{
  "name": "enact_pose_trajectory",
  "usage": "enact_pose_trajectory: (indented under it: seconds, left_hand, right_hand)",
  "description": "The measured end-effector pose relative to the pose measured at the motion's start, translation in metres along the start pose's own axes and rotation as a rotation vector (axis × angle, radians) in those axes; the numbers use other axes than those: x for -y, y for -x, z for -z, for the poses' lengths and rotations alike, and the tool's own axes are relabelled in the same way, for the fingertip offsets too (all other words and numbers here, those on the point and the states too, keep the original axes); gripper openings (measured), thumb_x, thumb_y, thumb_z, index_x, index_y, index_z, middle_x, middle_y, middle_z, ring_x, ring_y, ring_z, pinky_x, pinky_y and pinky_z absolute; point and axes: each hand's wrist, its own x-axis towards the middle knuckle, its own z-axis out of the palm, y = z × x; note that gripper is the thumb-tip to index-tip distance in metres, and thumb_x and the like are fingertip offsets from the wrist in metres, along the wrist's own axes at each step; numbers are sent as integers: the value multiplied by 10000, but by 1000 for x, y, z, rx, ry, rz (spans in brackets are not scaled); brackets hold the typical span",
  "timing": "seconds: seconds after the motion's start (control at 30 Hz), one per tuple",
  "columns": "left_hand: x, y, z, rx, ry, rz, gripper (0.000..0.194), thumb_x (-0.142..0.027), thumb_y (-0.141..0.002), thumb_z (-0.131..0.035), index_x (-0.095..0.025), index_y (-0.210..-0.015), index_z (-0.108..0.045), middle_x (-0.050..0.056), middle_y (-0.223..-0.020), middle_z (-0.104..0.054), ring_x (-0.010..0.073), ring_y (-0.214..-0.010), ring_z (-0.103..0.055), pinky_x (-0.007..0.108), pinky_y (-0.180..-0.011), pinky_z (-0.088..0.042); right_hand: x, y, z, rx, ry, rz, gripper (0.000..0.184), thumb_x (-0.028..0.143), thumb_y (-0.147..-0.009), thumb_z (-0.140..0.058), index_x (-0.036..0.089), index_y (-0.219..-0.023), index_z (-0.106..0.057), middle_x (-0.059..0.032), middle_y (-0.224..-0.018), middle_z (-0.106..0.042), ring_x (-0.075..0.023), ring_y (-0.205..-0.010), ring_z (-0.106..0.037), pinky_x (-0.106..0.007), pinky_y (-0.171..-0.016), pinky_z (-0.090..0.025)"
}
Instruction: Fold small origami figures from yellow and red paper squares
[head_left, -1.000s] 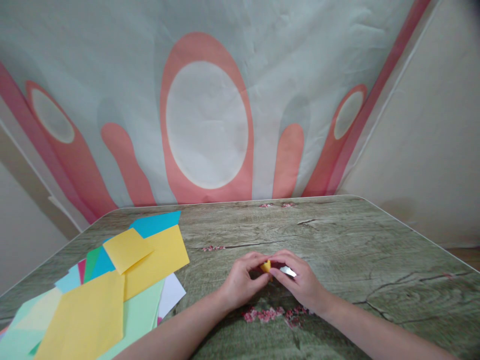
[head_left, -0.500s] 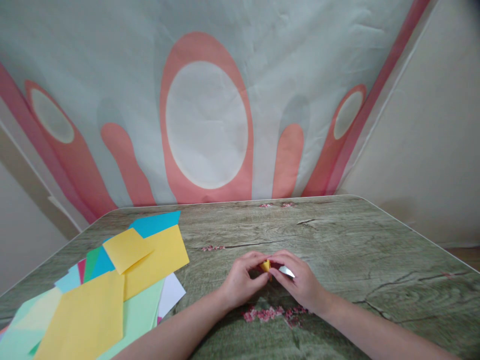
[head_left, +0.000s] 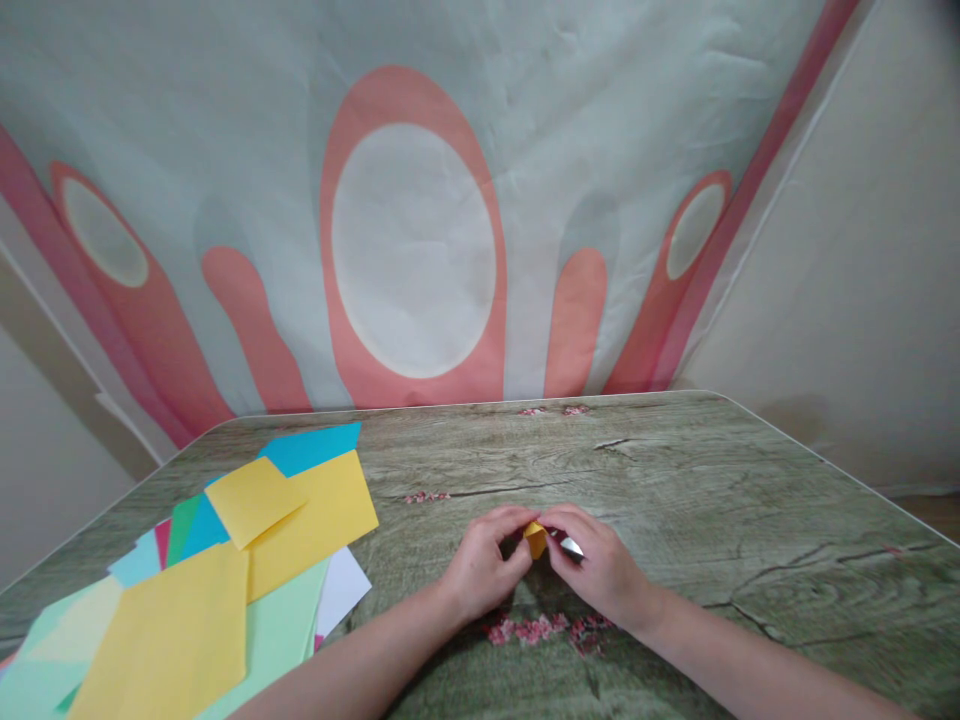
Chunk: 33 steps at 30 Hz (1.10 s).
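Observation:
Between the fingertips of both hands is a small piece of folded yellow paper (head_left: 535, 540). My left hand (head_left: 486, 560) pinches it from the left, thumb below and fingers above. From the other side my right hand (head_left: 600, 565) grips it with thumb and forefinger. Part of the folded paper is hidden behind the fingers. Something white and shiny (head_left: 571, 546) shows under the right hand's fingers; its kind is unclear.
Sheets of coloured paper lie in a loose pile at the left, with a large yellow sheet (head_left: 172, 630), a blue sheet (head_left: 315, 447) and a white one (head_left: 342, 590). The wood-patterned table (head_left: 675, 480) meets a printed cloth backdrop (head_left: 525, 200) behind.
The yellow paper has turned a little and shows more of its face. My right thumb has shifted slightly right along it; the paper pile stays put.

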Motion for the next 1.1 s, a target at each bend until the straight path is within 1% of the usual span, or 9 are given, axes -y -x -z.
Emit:
enact_pose_trajectory:
  seconds: [0.17,0.27,0.43,0.6,0.67,0.73,0.87,0.97,1.1]
  left_hand:
    - [-1,0,-2,4,-17,8,336,-132,-818,-479,-207,-1119,-608,38,-1080,-653,161,-981,-594,293,-909,-447]
    - [0,0,-2,20,-56,13,346,-132,-813,-481,-215,-1125,-606,33,-1110,-645,160,-1012,-587,290,-927,-437]
    - [6,0,-3,52,-174,24,357,-137,-793,-496,-224,-1122,-606,37,-1072,-657,178,-990,-589,319,-917,-440]
    - [15,2,-5,39,-280,22,333,-159,-789,-509,-230,-1096,-616,31,-1063,-658,208,-1069,-540,371,-979,-386]
    - [17,2,-4,20,-323,18,321,-165,-775,-532,-219,-1080,-618,43,-1070,-647,213,-1042,-546,373,-962,-396]
    - [17,3,-2,13,-371,25,278,-179,-768,-556,-212,-1034,-630,52,-1036,-647,215,-992,-559,362,-911,-424]
    - [14,4,4,60,-452,-5,183,-207,-809,-547,-227,-959,-650,37,-929,-660,204,-907,-574,332,-828,-442]
    - [12,5,7,111,-504,-75,195,-196,-839,-514,-223,-977,-650,41,-935,-661,198,-893,-573,322,-817,-435]
    - [9,5,8,181,-570,-138,219,-189,-870,-467,-207,-1001,-643,54,-945,-658,199,-898,-568,324,-815,-433]
  right_hand:
    - [-2,0,-1,12,-22,-26,283,80,-780,-474,216,-1013,-559,-68,-921,-613,-191,-842,-605,-336,-744,-539]
    - [-5,0,-2,20,-24,-37,282,75,-776,-480,217,-1001,-570,-65,-922,-613,-191,-840,-605,-339,-750,-536]
    - [-8,0,-1,78,-29,-48,312,70,-794,-474,230,-1034,-593,-56,-933,-626,-184,-857,-609,-335,-768,-529]
    - [-12,0,-1,119,1,-48,291,83,-808,-479,227,-1018,-619,-52,-907,-639,-179,-822,-614,-326,-741,-527]
    - [-13,0,0,144,20,-37,279,83,-812,-476,224,-1000,-626,-54,-903,-639,-179,-817,-612,-321,-736,-524]
    - [-13,0,2,187,47,-21,279,79,-819,-467,224,-993,-632,-55,-906,-638,-179,-822,-607,-317,-738,-517]
    - [-11,0,7,263,110,19,300,80,-832,-450,223,-1021,-634,-57,-911,-635,-181,-835,-595,-313,-740,-498]
    - [-10,0,10,294,146,50,312,90,-836,-452,223,-1057,-627,-60,-918,-636,-186,-844,-589,-317,-740,-488]
    - [-10,-1,13,334,199,93,283,106,-844,-463,227,-1027,-642,-59,-913,-642,-192,-848,-586,-327,-745,-477]
